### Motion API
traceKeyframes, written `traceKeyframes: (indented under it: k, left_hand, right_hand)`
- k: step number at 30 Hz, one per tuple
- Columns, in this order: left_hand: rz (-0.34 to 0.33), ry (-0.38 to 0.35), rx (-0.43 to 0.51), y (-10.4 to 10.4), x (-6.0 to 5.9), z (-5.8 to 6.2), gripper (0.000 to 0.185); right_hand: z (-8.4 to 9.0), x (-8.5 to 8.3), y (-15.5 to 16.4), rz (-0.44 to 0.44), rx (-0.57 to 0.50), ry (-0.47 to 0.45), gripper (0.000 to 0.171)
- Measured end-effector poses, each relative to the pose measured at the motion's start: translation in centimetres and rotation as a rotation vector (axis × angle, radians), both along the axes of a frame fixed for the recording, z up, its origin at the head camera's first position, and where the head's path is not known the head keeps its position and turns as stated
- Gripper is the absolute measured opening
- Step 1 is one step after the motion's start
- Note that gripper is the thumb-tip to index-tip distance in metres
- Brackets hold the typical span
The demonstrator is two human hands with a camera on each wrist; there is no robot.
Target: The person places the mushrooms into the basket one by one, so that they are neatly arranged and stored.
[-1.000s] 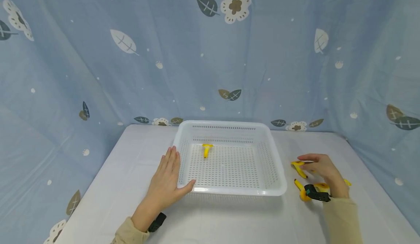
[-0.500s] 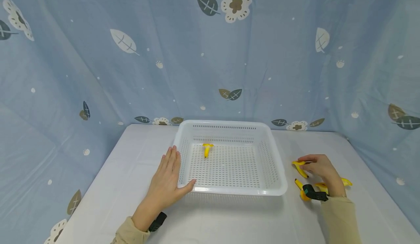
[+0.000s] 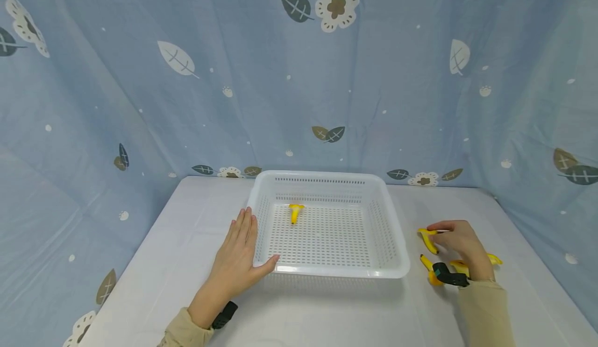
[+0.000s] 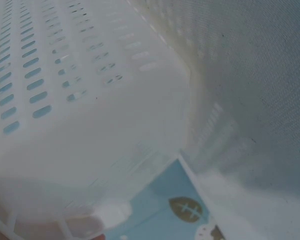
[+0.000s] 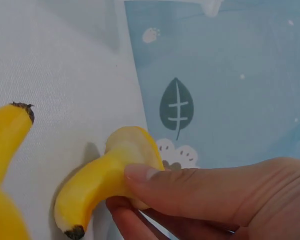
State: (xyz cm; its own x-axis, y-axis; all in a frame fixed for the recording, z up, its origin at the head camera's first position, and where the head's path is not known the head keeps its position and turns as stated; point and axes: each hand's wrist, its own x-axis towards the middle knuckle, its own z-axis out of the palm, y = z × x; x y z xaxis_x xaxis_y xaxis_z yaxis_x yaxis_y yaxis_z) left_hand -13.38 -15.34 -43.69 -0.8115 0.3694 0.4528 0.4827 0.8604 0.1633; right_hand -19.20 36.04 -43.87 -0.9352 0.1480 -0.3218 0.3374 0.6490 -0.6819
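My right hand (image 3: 460, 243) pinches a small yellow banana (image 5: 92, 182) with a dark tip and a flared, peel-like end. In the right wrist view the thumb presses on its side, with fingers behind; its dark tip points down to the table. Another banana (image 5: 5, 145) lies at the left of that view. My left hand (image 3: 235, 259) lies with straight fingers along the left rim of a white perforated basket (image 3: 327, 271), thumb at the near corner. One similar banana (image 3: 295, 214) rests inside the basket, toward the back left.
Under the right wrist lie more bananas: one (image 3: 435, 278) to its left, a yellow piece (image 3: 460, 267) partly hidden by the wrist, and another (image 3: 493, 259) to its right. The white table (image 3: 327, 316) ends at a blue patterned curtain (image 3: 299, 103) behind.
The right thumb and fingers have closed on the banana, which has shifted very slightly to the right. My left hand and the basket stay in place.
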Motion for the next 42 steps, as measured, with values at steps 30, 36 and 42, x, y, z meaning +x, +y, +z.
traceKeyframes:
  k: [30,36,42]
  left_hand:
    - [0.010,-0.066,-0.011,0.0,0.0,0.1,0.102]
    - [0.012,-0.069,-0.013,0.0,-0.1,0.1,0.102]
    - [0.019,-0.065,-0.019,0.0,-0.1,0.1,0.102]
  right_hand:
    - [2.3,1.0,-1.0,-0.006,-0.074,0.211,0.055]
    - [3.3,1.2,-1.7,-0.033,-0.091,0.247,0.060]
    - [4.4,1.6,-2.6,-0.024,-0.088,0.309,0.058]
